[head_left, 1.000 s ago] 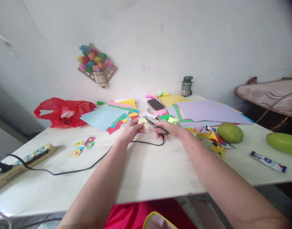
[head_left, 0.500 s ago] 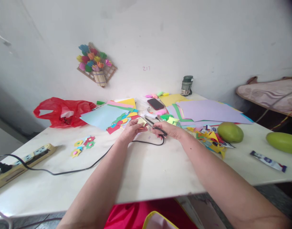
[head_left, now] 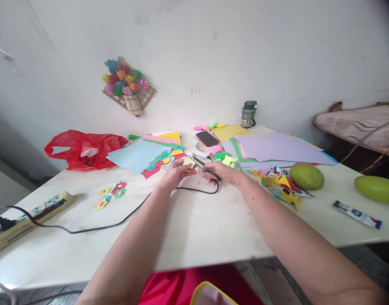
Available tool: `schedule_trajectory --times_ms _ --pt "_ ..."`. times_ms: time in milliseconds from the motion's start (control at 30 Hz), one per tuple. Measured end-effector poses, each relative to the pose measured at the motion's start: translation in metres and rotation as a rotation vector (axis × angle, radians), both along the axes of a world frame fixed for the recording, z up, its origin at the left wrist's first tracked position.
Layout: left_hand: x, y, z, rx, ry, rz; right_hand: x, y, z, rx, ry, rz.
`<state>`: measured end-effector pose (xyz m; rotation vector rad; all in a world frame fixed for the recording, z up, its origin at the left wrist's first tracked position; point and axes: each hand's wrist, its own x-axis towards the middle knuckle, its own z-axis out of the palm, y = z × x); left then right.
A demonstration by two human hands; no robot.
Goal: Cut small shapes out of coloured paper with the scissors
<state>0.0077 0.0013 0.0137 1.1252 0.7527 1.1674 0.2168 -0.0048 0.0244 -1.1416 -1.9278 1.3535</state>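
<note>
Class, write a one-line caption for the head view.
Left hand holds pale yellow paper; right hand holds scissors.

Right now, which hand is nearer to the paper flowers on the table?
Left: the left hand holds pale paper, beyond the paper flowers and to their right. The right hand, gripping scissors, is farther off that way.

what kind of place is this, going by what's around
Probably a room in a home, set up for paper crafts: the table holds sheets of coloured paper and small cut-out flowers, and a bouquet of bright handmade-looking flowers hangs on the wall.
</note>
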Motion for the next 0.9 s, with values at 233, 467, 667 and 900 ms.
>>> schedule_trajectory --times_ms 233,467,667,900 --pt "-0.0005 0.0009 -0.0008 0.000 -0.004 -0.002 -0.0011 0.0007 -0.0011 -0.014 0.009 -0.013" --pt "-0.0014 0.0017 -0.0020 0.006 -0.007 -0.011 -0.0021 0.0011 -0.0023 -0.005 0.015 -0.013" --pt "-0.0017 0.0018 -0.0021 0.014 -0.002 -0.017 -0.0016 0.0026 -0.0029 -0.011 0.003 -0.005" --pt "-0.0025 0.0028 -0.0027 0.001 -0.002 -0.014 -0.0019 0.0030 -0.0045 -0.003 0.008 0.000"
